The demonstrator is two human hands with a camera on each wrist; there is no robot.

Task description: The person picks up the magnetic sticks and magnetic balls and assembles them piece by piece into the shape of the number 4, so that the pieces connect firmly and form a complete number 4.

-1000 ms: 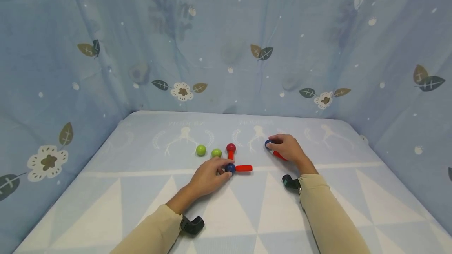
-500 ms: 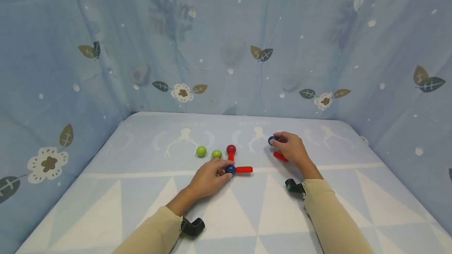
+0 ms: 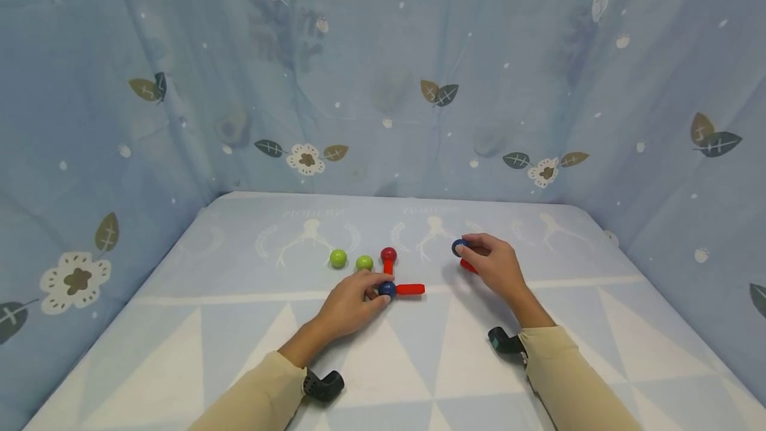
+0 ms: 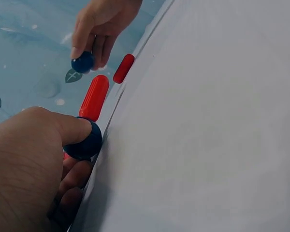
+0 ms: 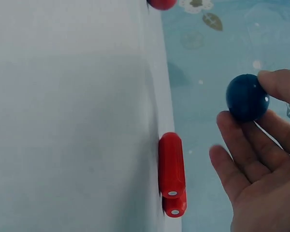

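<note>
My left hand (image 3: 353,304) pinches a dark blue ball (image 3: 387,290) on the table between thumb and fingers. A red rod (image 3: 410,289) extends rightward from that ball; another red rod (image 3: 388,267) runs away from me to a red ball (image 3: 388,255). In the right wrist view, my right hand (image 5: 266,159) holds a second blue ball (image 5: 247,97) by its fingertips, raised off the table. Beneath that hand, a loose red rod (image 3: 469,265) lies on the cloth, partly hidden by the fingers; the left wrist view shows this rod (image 4: 123,68) apart from the ball.
Two green balls (image 3: 338,258) lie left of the red ball, one partly behind my left hand. A patterned cloth covers the table (image 3: 479,378), and a blue curtain (image 3: 383,72) stands around its back and sides.
My right hand has lifted its blue ball away from the loose red rod, first rightward and away, then slightly back toward me. My left hand stays on its ball.
</note>
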